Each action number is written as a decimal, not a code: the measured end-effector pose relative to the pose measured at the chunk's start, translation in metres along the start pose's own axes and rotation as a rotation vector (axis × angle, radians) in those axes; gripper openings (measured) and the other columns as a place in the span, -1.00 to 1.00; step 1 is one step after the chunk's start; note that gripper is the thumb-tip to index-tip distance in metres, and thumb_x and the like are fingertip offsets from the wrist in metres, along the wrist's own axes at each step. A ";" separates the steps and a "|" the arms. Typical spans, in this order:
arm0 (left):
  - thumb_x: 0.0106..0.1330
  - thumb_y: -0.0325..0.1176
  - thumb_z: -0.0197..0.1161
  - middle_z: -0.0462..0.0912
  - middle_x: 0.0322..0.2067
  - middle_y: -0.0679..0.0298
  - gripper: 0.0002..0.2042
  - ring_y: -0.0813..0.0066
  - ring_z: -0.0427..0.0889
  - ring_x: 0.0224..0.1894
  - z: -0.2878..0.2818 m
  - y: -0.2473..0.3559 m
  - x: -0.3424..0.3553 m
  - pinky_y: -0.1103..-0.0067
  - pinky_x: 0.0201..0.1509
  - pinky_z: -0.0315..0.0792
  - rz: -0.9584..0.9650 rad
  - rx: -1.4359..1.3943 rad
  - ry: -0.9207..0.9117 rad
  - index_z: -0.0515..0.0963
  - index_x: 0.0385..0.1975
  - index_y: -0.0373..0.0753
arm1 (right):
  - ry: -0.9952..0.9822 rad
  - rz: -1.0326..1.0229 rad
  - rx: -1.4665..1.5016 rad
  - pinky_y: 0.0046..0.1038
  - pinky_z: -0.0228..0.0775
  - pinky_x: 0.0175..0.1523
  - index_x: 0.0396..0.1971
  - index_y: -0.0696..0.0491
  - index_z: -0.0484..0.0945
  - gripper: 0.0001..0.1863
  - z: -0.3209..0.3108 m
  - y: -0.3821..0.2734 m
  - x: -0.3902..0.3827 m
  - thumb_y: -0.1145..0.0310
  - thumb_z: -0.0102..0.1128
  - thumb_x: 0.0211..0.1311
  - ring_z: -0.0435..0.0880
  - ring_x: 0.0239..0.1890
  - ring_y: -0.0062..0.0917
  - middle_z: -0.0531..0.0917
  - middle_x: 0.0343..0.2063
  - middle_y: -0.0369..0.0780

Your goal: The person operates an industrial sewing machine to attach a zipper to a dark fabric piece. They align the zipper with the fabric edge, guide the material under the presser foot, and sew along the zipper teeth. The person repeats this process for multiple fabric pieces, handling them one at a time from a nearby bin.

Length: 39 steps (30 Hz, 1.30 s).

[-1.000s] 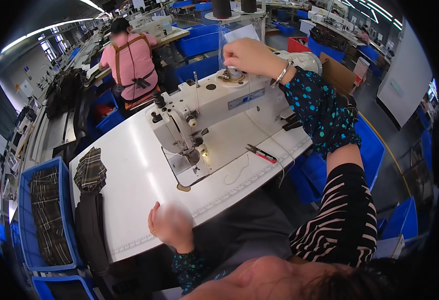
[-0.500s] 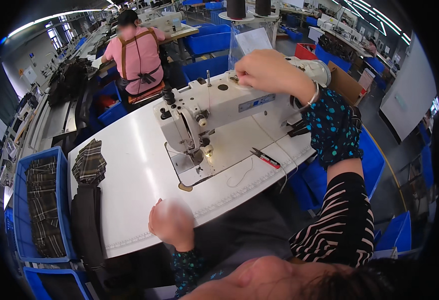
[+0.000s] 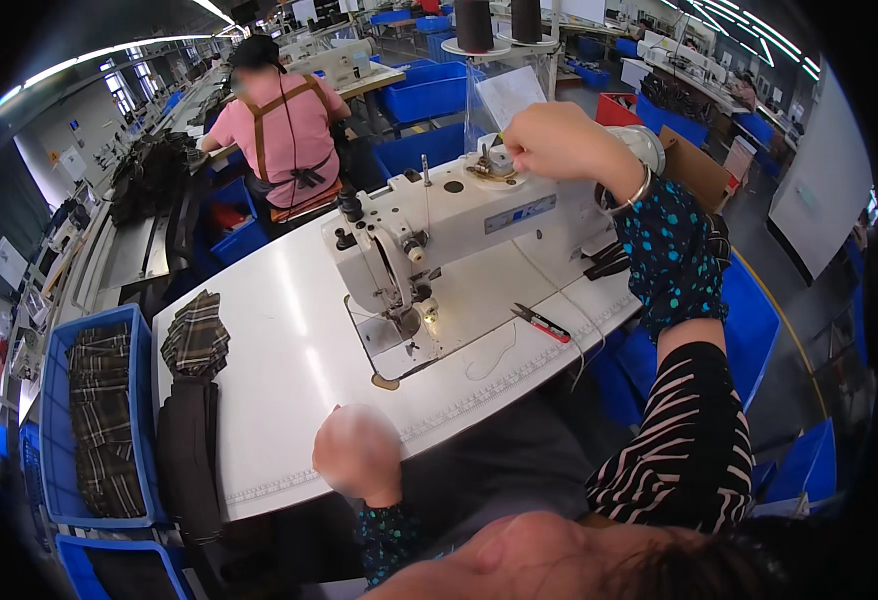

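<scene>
1. Winder (image 3: 500, 163): on top of the machine (image 3: 459, 220), just left of the right grip's (image 3: 569, 142) fingertips; cannot tell if touching.
2. Long axis of the machine's arm: slanting from the needle end at left, up and right to the handwheel (image 3: 653, 150). Right grip over the wheel end.
3. Right grip much the nearer. Left grip (image 3: 361, 450) well apart, low, at the near edge of the surface (image 3: 269, 400).
4. Right grip: fingers curled downward, tips close together; cannot tell if pinching anything. Left grip: blurred, seemingly loosely curled; cannot tell if clenched or holding anything.
5. On the surface: snips (image 3: 549, 327) in front of the machine's arm, blades pointing left; plaid pieces (image 3: 197, 335) at far left.
6. Against half a second ago: winder then mostly hidden behind the right grip, now in plain view; grip now right of it. Snips unmoved on the surface. Whole view slightly shifted.
</scene>
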<state>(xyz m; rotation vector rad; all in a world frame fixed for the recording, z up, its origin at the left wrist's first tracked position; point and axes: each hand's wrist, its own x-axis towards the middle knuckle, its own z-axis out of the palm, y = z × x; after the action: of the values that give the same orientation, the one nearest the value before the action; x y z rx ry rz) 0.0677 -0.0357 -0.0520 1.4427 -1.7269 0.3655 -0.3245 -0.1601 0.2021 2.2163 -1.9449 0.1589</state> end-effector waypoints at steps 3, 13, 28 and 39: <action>0.23 -0.42 0.40 0.71 0.11 0.25 -0.86 0.18 0.57 0.21 0.002 0.006 0.001 0.29 0.32 0.28 0.007 0.017 0.000 0.75 -0.22 -0.11 | 0.106 -0.057 0.064 -0.15 0.51 -0.18 -0.47 -0.03 0.72 -0.90 0.010 0.002 0.005 0.28 0.38 0.16 0.74 -0.27 -0.21 0.75 -0.45 -0.21; 0.24 -0.43 0.39 0.73 0.07 0.27 -0.87 0.21 0.57 0.17 0.003 0.007 0.000 0.33 0.28 0.28 0.016 0.014 0.022 0.75 -0.24 -0.12 | 0.185 0.007 0.139 -0.15 0.53 -0.16 -0.41 -0.03 0.75 -0.87 0.021 0.018 0.021 0.24 0.41 0.18 0.76 -0.23 -0.21 0.78 -0.39 -0.21; 0.23 -0.41 0.40 0.72 0.08 0.30 -0.85 0.23 0.57 0.15 0.002 0.001 -0.004 0.32 0.29 0.26 -0.003 0.036 0.004 0.75 -0.22 -0.09 | 0.140 -0.066 0.225 -0.17 0.46 -0.21 -0.39 0.04 0.70 -0.79 0.018 0.014 0.003 0.20 0.34 0.27 0.71 -0.32 -0.22 0.72 -0.45 -0.16; 0.24 -0.40 0.40 0.72 0.10 0.28 -0.85 0.22 0.58 0.14 0.003 0.004 -0.001 0.32 0.30 0.25 -0.029 0.021 -0.031 0.75 -0.21 -0.10 | 0.524 -0.069 0.260 -0.21 0.47 -0.16 -0.36 0.10 0.65 -0.74 0.050 0.008 0.016 0.19 0.28 0.39 0.68 -0.31 -0.18 0.70 -0.45 -0.14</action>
<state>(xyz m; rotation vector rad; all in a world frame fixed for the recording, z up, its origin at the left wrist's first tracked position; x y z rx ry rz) 0.0627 -0.0353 -0.0535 1.4942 -1.7291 0.3486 -0.3321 -0.1866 0.1574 2.0946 -1.6261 0.9256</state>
